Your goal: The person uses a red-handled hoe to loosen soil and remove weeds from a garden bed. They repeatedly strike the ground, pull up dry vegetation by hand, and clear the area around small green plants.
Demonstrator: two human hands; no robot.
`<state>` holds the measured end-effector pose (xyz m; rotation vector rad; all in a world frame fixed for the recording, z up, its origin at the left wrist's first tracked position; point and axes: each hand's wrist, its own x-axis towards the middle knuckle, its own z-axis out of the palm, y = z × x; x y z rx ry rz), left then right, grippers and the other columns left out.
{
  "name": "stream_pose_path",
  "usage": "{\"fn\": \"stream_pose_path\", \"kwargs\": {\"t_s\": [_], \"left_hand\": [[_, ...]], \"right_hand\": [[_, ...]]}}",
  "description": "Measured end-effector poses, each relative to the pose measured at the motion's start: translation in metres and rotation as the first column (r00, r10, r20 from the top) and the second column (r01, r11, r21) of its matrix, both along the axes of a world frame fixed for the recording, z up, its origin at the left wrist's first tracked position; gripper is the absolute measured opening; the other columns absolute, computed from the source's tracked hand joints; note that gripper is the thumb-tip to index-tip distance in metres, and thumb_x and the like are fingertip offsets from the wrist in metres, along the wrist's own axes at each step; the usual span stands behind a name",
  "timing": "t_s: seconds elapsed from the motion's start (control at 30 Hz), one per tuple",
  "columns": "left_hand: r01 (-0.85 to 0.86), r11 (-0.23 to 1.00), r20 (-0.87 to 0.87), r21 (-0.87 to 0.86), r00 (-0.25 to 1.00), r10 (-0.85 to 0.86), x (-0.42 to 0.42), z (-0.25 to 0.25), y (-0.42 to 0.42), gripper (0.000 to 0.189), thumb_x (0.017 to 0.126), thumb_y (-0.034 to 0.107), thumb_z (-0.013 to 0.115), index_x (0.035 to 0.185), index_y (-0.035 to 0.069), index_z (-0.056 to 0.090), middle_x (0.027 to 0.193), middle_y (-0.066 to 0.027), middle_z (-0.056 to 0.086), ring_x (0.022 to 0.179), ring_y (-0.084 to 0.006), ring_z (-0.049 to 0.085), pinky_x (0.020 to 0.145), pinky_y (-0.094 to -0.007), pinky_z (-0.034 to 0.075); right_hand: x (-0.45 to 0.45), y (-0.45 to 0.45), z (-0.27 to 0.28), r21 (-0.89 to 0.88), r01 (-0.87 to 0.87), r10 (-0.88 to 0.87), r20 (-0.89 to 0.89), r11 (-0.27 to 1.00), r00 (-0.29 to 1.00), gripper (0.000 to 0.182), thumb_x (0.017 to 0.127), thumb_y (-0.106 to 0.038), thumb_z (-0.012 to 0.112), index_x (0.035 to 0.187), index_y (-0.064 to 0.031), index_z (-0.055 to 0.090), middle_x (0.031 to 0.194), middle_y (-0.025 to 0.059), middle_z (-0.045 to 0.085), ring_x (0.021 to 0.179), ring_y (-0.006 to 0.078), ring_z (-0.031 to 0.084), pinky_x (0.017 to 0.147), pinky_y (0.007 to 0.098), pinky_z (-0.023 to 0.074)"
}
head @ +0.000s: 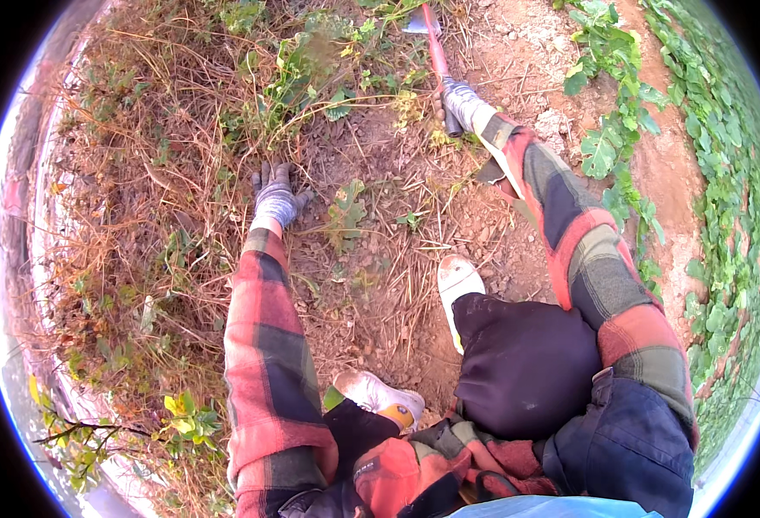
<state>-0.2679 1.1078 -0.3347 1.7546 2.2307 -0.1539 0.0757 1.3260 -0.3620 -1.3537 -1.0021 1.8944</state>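
Note:
My left hand [279, 194], in a grey and white knit glove, is spread palm down at the edge of the dry, matted weeds [179, 149]. Nothing shows in its grip. My right hand [456, 107], gloved too, is closed around the dark grip of a tool with a red handle [436, 48]. The handle points away from me to a flat metal blade [420, 23] lying low over the weeds, which may be a hoe or a similar tool. Green weeds [295, 78] grow between the hands, beyond a patch of bare reddish soil [367, 142].
Leafy vine plants [603, 152] run in a row at the right, with a denser green crop [729, 226] beyond. My white shoes [380, 396] stand on soil with straw. A thin branch with leaves [108, 427] juts in at the lower left.

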Motion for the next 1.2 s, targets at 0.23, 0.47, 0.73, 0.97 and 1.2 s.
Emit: {"fn": "stream_pose_path", "kwargs": {"t_s": [0.23, 0.47, 0.73, 0.97, 1.2], "left_hand": [[-0.060, 0.998, -0.026, 0.012, 0.998, 0.060, -0.030, -0.008, -0.034, 0.079, 0.071, 0.046, 0.074, 0.133, 0.011, 0.041, 0.151, -0.0174, 0.026, 0.142, -0.0336, 0.016, 0.116, -0.0429, 0.007], [-0.049, 0.999, -0.047, 0.002, 0.998, 0.049, -0.022, -0.005, -0.025, 0.078, 0.072, 0.045, 0.074, 0.134, 0.012, 0.040, 0.151, -0.0178, 0.026, 0.143, -0.0335, 0.015, 0.116, -0.0421, 0.005], [-0.022, 1.000, -0.082, 0.009, 0.996, 0.023, -0.007, -0.010, -0.016, 0.078, 0.073, 0.047, 0.073, 0.135, 0.013, 0.040, 0.152, -0.0148, 0.026, 0.143, -0.0312, 0.015, 0.116, -0.0424, 0.005], [-0.005, 0.996, -0.098, 0.091, 0.995, 0.014, -0.019, -0.017, -0.030, 0.074, 0.072, 0.046, 0.072, 0.134, 0.017, 0.042, 0.151, -0.0138, 0.028, 0.142, -0.0297, 0.019, 0.116, -0.0429, 0.006], [-0.013, 0.993, -0.130, 0.116, 0.991, 0.028, -0.017, -0.022, -0.033, 0.076, 0.073, 0.044, 0.072, 0.136, 0.015, 0.039, 0.151, -0.0157, 0.026, 0.142, -0.0314, 0.017, 0.116, -0.0443, 0.005]], "right_hand": [[0.031, -0.139, 0.020, -0.216, -0.154, 0.195, 0.179, 0.964, 0.964, 0.037, 0.098, -0.042, 0.041, 0.082, -0.0088, 0.048, 0.057, 0.0018, 0.050, 0.039, 0.0141, 0.047, 0.035, 0.0288, 0.0407], [0.130, -0.277, 0.054, -0.285, -0.233, 0.346, 0.461, 0.930, 0.817, 0.040, 0.096, -0.046, 0.045, 0.091, -0.0063, 0.051, 0.057, -0.0010, 0.048, 0.042, 0.0101, 0.046, 0.038, 0.0248, 0.0392], [0.176, -0.259, -0.001, -0.063, -0.297, 0.266, 0.646, 0.953, 0.716, 0.043, 0.098, -0.042, 0.043, 0.095, -0.0014, 0.057, 0.065, 0.0046, 0.056, 0.053, 0.0208, 0.055, 0.049, 0.0364, 0.0446], [0.272, -0.461, 0.047, -0.313, -0.156, 0.344, 0.747, 0.937, 0.569, 0.044, 0.096, -0.045, 0.045, 0.098, -0.0034, 0.057, 0.067, 0.0041, 0.057, 0.053, 0.0179, 0.056, 0.048, 0.0331, 0.0446], [0.287, -0.497, 0.066, -0.329, -0.087, 0.315, 0.744, 0.940, 0.589, 0.045, 0.095, -0.048, 0.046, 0.102, -0.0053, 0.058, 0.069, 0.0037, 0.057, 0.054, 0.0149, 0.056, 0.047, 0.0298, 0.0445]]}}
